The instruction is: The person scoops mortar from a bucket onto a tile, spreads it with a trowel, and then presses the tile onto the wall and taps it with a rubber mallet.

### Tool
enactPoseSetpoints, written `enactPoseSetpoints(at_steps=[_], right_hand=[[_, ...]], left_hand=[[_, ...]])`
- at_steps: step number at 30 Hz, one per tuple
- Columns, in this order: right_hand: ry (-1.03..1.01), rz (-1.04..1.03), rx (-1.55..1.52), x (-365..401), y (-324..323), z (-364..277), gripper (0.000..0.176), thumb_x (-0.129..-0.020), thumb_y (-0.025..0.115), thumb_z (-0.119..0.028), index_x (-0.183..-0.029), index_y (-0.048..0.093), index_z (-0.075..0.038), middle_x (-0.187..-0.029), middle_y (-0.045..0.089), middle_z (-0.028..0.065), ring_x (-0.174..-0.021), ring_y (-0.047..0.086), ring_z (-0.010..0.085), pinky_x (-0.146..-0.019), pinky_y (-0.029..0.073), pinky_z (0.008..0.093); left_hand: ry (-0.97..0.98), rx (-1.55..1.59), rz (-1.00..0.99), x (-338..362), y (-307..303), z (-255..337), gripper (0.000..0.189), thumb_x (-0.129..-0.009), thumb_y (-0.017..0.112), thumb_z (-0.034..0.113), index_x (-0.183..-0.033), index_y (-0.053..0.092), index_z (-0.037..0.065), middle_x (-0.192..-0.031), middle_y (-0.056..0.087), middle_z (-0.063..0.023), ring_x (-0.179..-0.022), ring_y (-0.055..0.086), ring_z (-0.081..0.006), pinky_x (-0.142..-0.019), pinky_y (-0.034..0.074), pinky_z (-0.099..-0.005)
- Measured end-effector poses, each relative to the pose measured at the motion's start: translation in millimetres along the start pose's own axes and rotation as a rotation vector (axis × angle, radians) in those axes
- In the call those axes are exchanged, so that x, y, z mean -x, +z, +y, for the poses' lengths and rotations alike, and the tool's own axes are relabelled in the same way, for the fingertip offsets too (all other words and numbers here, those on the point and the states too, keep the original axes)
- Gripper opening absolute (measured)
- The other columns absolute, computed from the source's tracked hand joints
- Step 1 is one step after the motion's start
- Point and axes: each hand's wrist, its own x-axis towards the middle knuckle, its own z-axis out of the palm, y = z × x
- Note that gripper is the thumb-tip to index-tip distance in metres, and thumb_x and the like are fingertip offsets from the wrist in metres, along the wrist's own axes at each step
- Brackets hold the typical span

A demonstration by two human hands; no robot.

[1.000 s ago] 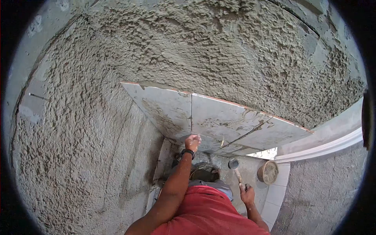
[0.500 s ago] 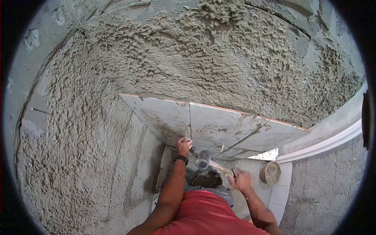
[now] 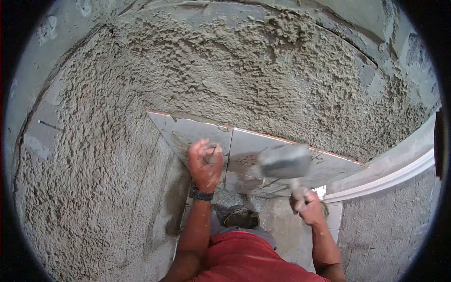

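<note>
My right hand point(image 3: 307, 207) is wrapped round the handle of a rubber mallet point(image 3: 285, 162). Its grey head is blurred and raised in front of the wall tiles. My left hand point(image 3: 205, 164), with a black watch point(image 3: 202, 193) at the wrist, is held up before the left tile point(image 3: 176, 134). Its fingers are curled together, and I cannot make out what is between them. Beside that tile, across a narrow vertical joint, is a larger grey tile point(image 3: 249, 143) smeared with mortar. Part of it is hidden by the mallet.
Rough mortar point(image 3: 225, 80) covers the wall above the tiles and the side wall point(image 3: 103, 178) at left, where a nail point(image 3: 47, 124) sticks out. A bucket point(image 3: 241, 219) stands on the floor between my legs. At right runs a white frame point(image 3: 390, 176).
My left hand has come up and away from the joint between the tiles. My right hand has lifted the mallet up and to the right, and it now covers part of the tile.
</note>
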Motion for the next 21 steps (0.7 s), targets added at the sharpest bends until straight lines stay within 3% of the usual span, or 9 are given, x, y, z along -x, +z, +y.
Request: enactPoseSetpoints(at_steps=[2,4,6,8,10,15,19,21], right_hand=[[-0.462,0.054,0.118,-17,-18,-35,0.01,-0.085,0.058,-0.01,-0.088,0.061,-0.001,-0.077,0.06,0.003,-0.068,0.057,0.0111,-0.061,0.048,0.0294],[-0.469,0.245,-0.109,-15,-1,-128,0.015,-0.084,0.06,-0.011,-0.089,0.059,0.003,-0.08,0.061,0.0058,-0.074,0.06,0.0132,-0.066,0.049,0.0301],[-0.691,0.281,-0.023,-33,-6,-164,0.019,-0.085,0.059,-0.012,-0.093,0.058,0.005,-0.081,0.061,0.008,-0.075,0.06,0.0159,-0.068,0.05,0.031],[-0.709,0.344,0.115,-46,-5,-206,0.02,-0.089,0.057,-0.013,-0.095,0.059,0.006,-0.088,0.065,0.0123,-0.077,0.062,0.0188,-0.072,0.052,0.0329],[-0.807,0.149,-0.077,-62,-4,-243,0.021,-0.093,0.055,-0.015,-0.097,0.061,0.006,-0.095,0.068,0.0141,-0.08,0.065,0.0171,-0.071,0.054,0.0314],[-0.792,0.091,0.027,-90,-7,-293,0.024,-0.096,0.058,-0.022,-0.097,0.065,0.001,-0.088,0.071,0.0083,-0.072,0.066,0.0126,-0.064,0.053,0.0249],[-0.921,0.028,0.046,-116,11,-275,0.018,-0.09,0.06,-0.016,-0.094,0.067,0.0,-0.085,0.07,0.0081,-0.073,0.064,0.0163,-0.07,0.052,0.0315],[-0.841,0.024,0.123,-113,13,-263,0.018,-0.089,0.059,-0.014,-0.095,0.066,0.001,-0.084,0.07,0.0078,-0.074,0.064,0.0167,-0.071,0.052,0.032]], left_hand=[[0.074,0.049,-0.001,-28,4,43,0.02,-0.088,0.064,0.005,-0.107,0.061,0.0,-0.092,0.063,-0.0069,-0.077,0.062,-0.0154,-0.071,0.051,-0.0321],[0.298,-0.326,-0.375,-43,-2,62,0.035,-0.081,0.061,-0.002,-0.115,0.063,0.002,-0.091,0.063,-0.0112,-0.075,0.064,-0.0214,-0.069,0.051,-0.0312],[0.341,-0.379,-0.421,-47,-4,55,0.039,-0.078,0.06,-0.003,-0.117,0.063,0.003,-0.091,0.063,-0.013,-0.075,0.064,-0.0242,-0.069,0.051,-0.0322],[0.392,-0.392,-0.48,-51,0,51,0.043,-0.076,0.058,-0.005,-0.118,0.063,0.003,-0.091,0.062,-0.0148,-0.075,0.063,-0.027,-0.069,0.051,-0.0332],[0.293,-0.361,-0.54,-53,-3,51,0.039,-0.077,0.057,-0.004,-0.115,0.065,0.002,-0.092,0.063,-0.016,-0.078,0.063,-0.0289,-0.07,0.051,-0.0367],[0.459,-0.281,-0.465,-59,6,48,0.039,-0.076,0.059,-0.004,-0.115,0.066,0.002,-0.083,0.059,-0.0148,-0.07,0.059,-0.0298,-0.064,0.049,-0.0376],[0.41,-0.308,-0.468,-55,7,48,0.034,-0.076,0.059,-0.005,-0.11,0.064,-0.003,-0.086,0.059,-0.0163,-0.073,0.059,-0.031,-0.067,0.049,-0.0373],[0.407,-0.322,-0.465,-55,7,48,0.031,-0.077,0.058,-0.005,-0.107,0.063,-0.004,-0.09,0.06,-0.0173,-0.076,0.06,-0.0319,-0.069,0.05,-0.0368]])
